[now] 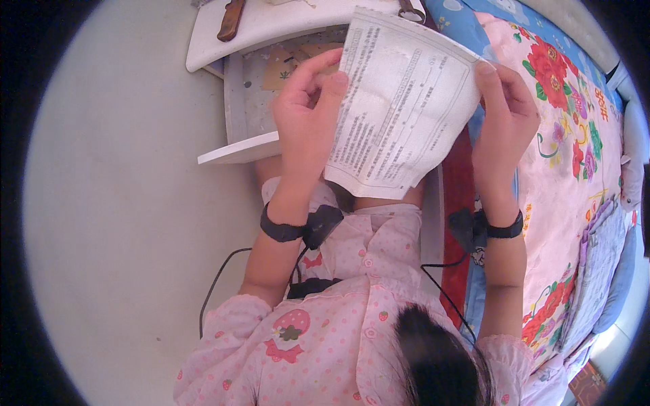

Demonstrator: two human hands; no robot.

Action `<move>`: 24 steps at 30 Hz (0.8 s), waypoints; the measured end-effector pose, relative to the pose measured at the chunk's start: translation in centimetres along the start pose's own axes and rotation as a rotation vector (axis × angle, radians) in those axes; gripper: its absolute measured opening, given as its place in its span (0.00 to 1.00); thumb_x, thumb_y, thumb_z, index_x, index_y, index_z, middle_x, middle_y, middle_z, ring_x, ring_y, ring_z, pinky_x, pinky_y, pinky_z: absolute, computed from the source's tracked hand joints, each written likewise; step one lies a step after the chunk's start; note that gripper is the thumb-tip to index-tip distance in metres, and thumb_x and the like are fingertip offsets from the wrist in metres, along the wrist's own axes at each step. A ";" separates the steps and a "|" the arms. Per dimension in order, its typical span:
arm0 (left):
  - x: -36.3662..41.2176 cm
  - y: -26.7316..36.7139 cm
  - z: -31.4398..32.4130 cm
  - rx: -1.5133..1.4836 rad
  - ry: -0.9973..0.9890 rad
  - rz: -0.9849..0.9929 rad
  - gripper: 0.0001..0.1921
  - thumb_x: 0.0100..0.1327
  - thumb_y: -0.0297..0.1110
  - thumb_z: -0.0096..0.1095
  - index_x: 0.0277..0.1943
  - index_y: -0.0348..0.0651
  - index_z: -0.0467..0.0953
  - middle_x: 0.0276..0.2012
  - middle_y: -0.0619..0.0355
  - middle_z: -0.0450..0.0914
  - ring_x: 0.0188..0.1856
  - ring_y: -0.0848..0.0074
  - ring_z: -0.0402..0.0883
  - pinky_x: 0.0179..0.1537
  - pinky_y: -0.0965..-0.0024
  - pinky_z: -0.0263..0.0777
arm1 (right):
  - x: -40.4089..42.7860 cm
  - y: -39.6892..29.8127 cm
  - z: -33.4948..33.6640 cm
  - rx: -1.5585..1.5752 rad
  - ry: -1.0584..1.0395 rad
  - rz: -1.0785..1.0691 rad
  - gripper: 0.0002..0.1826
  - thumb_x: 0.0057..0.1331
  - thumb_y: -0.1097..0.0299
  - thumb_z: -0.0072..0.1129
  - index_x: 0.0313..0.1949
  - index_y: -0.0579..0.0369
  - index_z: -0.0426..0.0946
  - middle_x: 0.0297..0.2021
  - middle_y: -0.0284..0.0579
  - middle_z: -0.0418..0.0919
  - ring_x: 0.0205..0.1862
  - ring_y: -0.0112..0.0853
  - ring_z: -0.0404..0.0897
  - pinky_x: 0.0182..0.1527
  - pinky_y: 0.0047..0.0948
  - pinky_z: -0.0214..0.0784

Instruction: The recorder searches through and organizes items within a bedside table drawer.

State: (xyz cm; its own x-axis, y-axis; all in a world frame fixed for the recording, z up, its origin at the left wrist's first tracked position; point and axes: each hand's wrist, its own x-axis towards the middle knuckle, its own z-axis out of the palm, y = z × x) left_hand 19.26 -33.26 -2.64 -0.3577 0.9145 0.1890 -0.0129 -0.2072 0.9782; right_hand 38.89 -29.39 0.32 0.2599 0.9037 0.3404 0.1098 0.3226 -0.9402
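A printed paper sheet (406,96) is held up above my lap, spread between both hands. It bears small writing, and its lower edge looks uneven. My left hand (307,111) pinches the sheet's left edge between thumb and fingers. On the opposite side, my right hand (505,106) grips the upper right corner, thumb on the printed face. Behind the paper and my left hand, an open drawer (236,106) is partly hidden; a tan paper item (274,68) with writing lies inside it.
Above the drawer is a white tabletop (279,19) with a brown wooden-looking handle (231,20) and a dark ring-shaped object (412,14). A bed with a floral cover (553,137) stands close on the right, folded cloth (594,269) on it. Black cables (216,271) hang by my wrists.
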 end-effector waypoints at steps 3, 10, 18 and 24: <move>-0.1 -1.3 -0.2 -0.047 -0.069 0.008 0.11 0.64 0.28 0.58 0.46 0.32 0.76 0.26 0.65 0.76 0.28 0.88 0.71 0.28 0.83 0.63 | 0.3 0.3 0.0 -0.003 0.030 0.006 0.10 0.62 0.68 0.61 0.35 0.64 0.80 0.24 0.33 0.78 0.25 0.14 0.71 0.28 0.13 0.61; 0.4 -1.6 -0.8 0.241 0.020 0.091 0.09 0.64 0.29 0.58 0.44 0.34 0.77 0.28 0.65 0.77 0.29 0.88 0.71 0.31 0.83 0.66 | 0.3 0.8 0.2 0.070 -0.003 0.099 0.09 0.62 0.68 0.61 0.34 0.63 0.80 0.22 0.31 0.77 0.24 0.15 0.70 0.28 0.15 0.61; 0.2 -2.6 -1.9 0.204 -0.195 -0.064 0.08 0.62 0.30 0.60 0.39 0.34 0.78 0.20 0.67 0.72 0.23 0.87 0.67 0.26 0.79 0.63 | 1.5 2.2 -0.4 0.189 0.066 0.129 0.08 0.61 0.70 0.61 0.35 0.62 0.81 0.25 0.33 0.78 0.26 0.17 0.70 0.30 0.15 0.62; 0.4 -1.9 -2.3 0.467 -0.171 -0.093 0.09 0.63 0.31 0.60 0.42 0.33 0.77 0.27 0.65 0.78 0.31 0.88 0.72 0.33 0.83 0.67 | 1.6 2.9 -0.6 0.144 0.014 0.153 0.08 0.61 0.69 0.62 0.35 0.62 0.81 0.26 0.33 0.78 0.27 0.17 0.70 0.32 0.16 0.62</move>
State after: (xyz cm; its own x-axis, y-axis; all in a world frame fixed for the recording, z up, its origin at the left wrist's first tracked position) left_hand 16.99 -33.36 -4.60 -0.2166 0.9736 0.0722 0.3955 0.0199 0.9183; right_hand 40.21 -27.20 -1.91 0.2760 0.9417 0.1925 -0.0702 0.2195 -0.9731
